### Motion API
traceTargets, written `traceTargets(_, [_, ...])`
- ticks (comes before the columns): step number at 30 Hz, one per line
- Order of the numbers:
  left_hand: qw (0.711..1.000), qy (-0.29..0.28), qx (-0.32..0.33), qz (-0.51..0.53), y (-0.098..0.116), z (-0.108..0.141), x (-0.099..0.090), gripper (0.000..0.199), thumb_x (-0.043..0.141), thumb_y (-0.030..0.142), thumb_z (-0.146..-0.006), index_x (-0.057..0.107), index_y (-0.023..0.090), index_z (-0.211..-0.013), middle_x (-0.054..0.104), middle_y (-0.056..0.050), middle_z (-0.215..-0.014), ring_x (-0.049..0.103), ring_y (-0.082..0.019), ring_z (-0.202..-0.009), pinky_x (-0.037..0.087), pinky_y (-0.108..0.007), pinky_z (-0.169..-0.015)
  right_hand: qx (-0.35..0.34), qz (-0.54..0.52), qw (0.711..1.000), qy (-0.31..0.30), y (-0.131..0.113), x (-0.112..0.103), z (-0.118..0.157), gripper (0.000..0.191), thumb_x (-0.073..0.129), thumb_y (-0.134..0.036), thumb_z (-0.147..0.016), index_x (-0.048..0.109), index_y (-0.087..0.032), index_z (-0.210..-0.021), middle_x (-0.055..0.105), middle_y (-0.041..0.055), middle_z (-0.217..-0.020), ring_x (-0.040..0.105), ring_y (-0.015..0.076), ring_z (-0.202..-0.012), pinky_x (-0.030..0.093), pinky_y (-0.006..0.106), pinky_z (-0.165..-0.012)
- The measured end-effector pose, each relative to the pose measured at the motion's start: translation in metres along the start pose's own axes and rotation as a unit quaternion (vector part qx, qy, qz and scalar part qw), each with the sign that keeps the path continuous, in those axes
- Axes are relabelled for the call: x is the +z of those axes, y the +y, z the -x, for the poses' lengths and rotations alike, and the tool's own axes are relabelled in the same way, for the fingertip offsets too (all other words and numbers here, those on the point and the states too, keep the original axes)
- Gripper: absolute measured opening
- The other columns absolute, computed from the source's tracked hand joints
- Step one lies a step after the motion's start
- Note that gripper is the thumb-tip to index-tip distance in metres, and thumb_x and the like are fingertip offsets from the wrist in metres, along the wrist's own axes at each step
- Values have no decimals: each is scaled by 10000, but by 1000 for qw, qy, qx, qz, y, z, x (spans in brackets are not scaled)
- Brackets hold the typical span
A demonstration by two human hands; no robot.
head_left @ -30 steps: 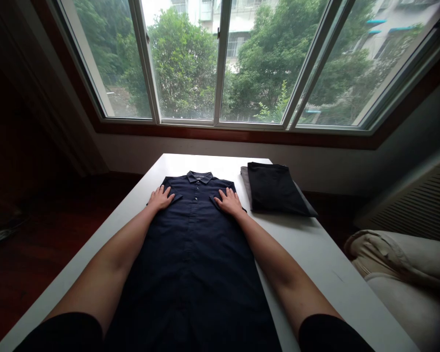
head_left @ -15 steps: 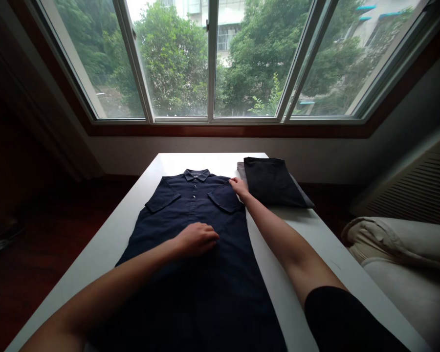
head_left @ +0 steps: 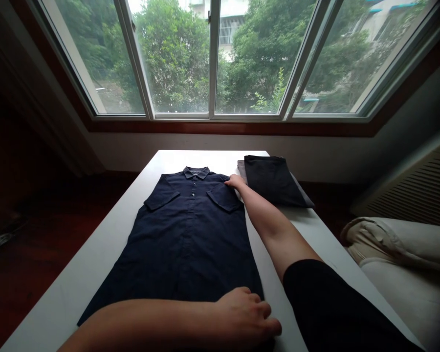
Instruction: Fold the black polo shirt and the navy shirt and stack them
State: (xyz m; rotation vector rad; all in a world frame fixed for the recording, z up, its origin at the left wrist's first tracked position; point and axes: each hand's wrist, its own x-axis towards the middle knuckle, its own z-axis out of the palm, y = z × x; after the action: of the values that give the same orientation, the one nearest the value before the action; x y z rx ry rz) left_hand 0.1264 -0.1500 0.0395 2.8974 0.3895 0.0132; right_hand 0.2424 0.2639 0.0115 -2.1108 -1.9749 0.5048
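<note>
A dark navy short-sleeved shirt point(head_left: 190, 234) lies flat and front up on the white table point(head_left: 95, 254), its collar toward the window and both sleeves lying inward over the chest. My right hand point(head_left: 235, 181) pinches the shirt's fabric at the right shoulder, where the sleeve begins. Low in the view, my left hand point(head_left: 247, 313) is over the shirt's lower right edge, with its fingers curled downward. What its fingertips hold, if anything, is hidden beneath the hand. My left forearm covers part of the shirt's lower end.
Folded black and grey clothes point(head_left: 273, 182) lie at the table's far right, just beyond my right hand. A beige cushioned piece point(head_left: 407, 244) stands beside the table on the right. Past the far table edge are a wall and a wide window point(head_left: 212, 63).
My left hand has moved from the middle of the shirt down and right to its lower edge. My right hand has shifted slightly left along the shoulder, still pinching.
</note>
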Motion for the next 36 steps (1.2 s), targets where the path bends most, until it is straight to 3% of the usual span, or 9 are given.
traceTargets(5, [996, 70, 26, -40, 6, 21, -14, 115, 552, 281, -1004, 646, 243, -1060, 609, -89, -1192, 607, -239, -967, 437, -375, -737, -24, -28, 999, 15, -6, -3, 3, 286, 705, -339, -839, 754, -154, -1053, 758, 128, -1004, 721, 257, -959, 527, 263, -772])
traceTargets(11, [998, 34, 23, -40, 9, 35, -18, 152, 575, 273, -1001, 604, 220, -1140, 641, -13, -926, 593, -171, -702, 381, -332, -601, -43, -104, 993, 43, -18, -13, 6, 151, 666, -238, -826, 717, -146, -934, 724, 89, -872, 667, 177, -762, 474, 219, -655])
traceTargets(16, [993, 98, 3, -58, 7, 68, -39, 188, 476, 231, -1067, 593, 232, -1213, 679, -5, -872, 597, -159, -719, 371, -333, -657, -47, -236, 971, 6, -50, -26, 7, 91, 692, -149, -785, 646, -136, -862, 571, 4, -620, 520, 111, -534, 421, 205, -538])
traceTargets(20, [992, 117, -32, -29, 11, 105, -48, 95, 555, 242, -1048, 618, 248, -1119, 722, 31, -866, 570, -140, -672, 369, -329, -674, -54, -295, 954, -18, -86, -28, 7, 81, 666, -132, -816, 601, -142, -864, 477, -43, -551, 472, 95, -479, 409, 196, -497])
traceTargets(23, [991, 117, -58, -5, 16, 134, -48, 25, 631, 230, -1002, 612, 244, -992, 718, 54, -799, 564, -128, -637, 367, -330, -685, -61, -308, 949, -23, -113, -21, 6, 78, 646, -139, -855, 587, -146, -905, 477, -46, -558, 491, 101, -488, 427, 198, -498])
traceTargets(30, [989, 63, -134, 29, 12, 186, -36, 222, 713, 147, -860, 555, 227, -726, 643, 76, -613, 572, -123, -555, 388, -333, -649, -85, -300, 950, -12, -159, 18, 10, 72, 619, -194, -917, 598, -172, -982, 609, -6, -690, 592, 119, -596, 497, 201, -591])
traceTargets(33, [987, 51, -134, 73, 8, 193, -33, 102, 762, 276, -850, 663, 265, -874, 707, 64, -715, 658, -140, -632, 405, -317, -616, -93, -278, 956, -14, -166, 37, 13, 80, 612, -257, -945, 625, -185, -978, 685, 30, -812, 660, 148, -739, 526, 225, -701])
traceTargets(36, [979, 60, -152, 121, 6, 190, -37, 277, 745, 387, -888, 685, 300, -1144, 755, 42, -883, 705, -155, -751, 459, -289, -672, -116, -214, 970, 15, -164, 54, 18, 133, 622, -313, -955, 670, -191, -976, 725, 85, -1008, 673, 199, -980, 514, 268, -882])
